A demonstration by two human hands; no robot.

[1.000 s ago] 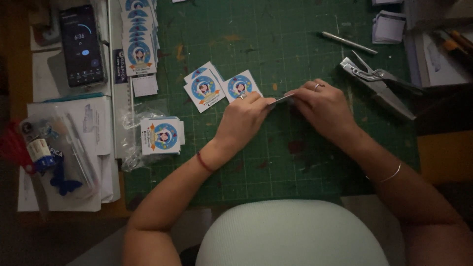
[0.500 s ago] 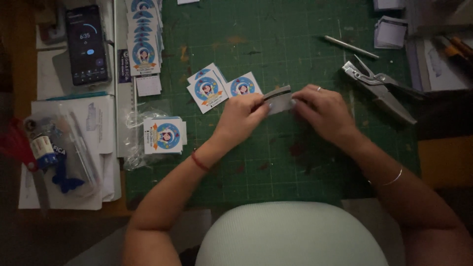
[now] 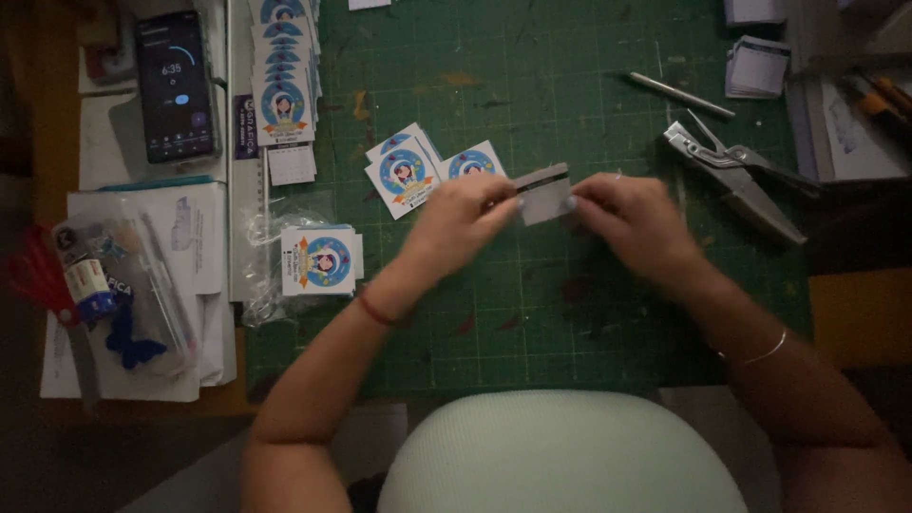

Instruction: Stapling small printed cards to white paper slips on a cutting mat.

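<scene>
Small grey card [image 3: 543, 195] with a dark stripe along its upper edge sits pinched between both hands just above the middle of the green cutting mat [image 3: 570, 313], held roughly flat and slightly tilted. Left hand [image 3: 463, 217] grips the card's left edge, its fingers closed onto it with the thumb tip at the lower corner; right hand [image 3: 632, 217] closes on the right edge in the same way. Just left of the left hand, a small fan of round-printed stickers [image 3: 407, 171] lies on the mat, partly under the knuckles. Further left, a packet of the same stickers [image 3: 321, 259] rests on crumpled clear plastic at the mat's edge, and a column of overlapping stickers [image 3: 282, 71] runs up along the steel ruler [image 3: 239, 142]. Beyond that a phone [image 3: 174, 85] with a lit screen lies on papers, with a clear pouch of pens [image 3: 128, 285] below it. To the right of the right hand, well apart, lie metal punch pliers [image 3: 731, 176], and above them a thin metal craft knife [image 3: 679, 95]
</scene>
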